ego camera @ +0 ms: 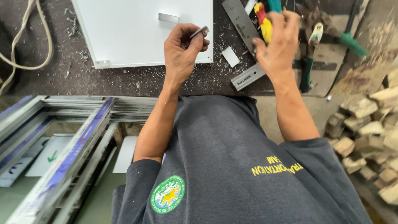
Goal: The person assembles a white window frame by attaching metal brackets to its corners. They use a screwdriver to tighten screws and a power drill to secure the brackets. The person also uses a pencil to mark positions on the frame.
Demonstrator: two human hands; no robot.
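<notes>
White panel (137, 29) lies flat on the shaving-strewn bench at upper centre, a short metal strip (168, 18) resting on it; nothing looks fixed on yet. Below it, the left hand (181, 54) pinches a small metal piece (200, 31) between fingertips. At upper right, the right hand (278, 43) is wrapped around a yellow-and-red tool handle (263, 23) over a steel square (244, 45).

On the dark, shaving-strewn workbench (137, 81), a flat white rectangular panel (132, 29) lies at ten o'clock. A steel try square (244, 45) lies to its three o'clock. A stack of aluminium frame profiles (62, 137) stands at seven o'clock, and a pile of wooden blocks (369, 132) at four o'clock.
</notes>
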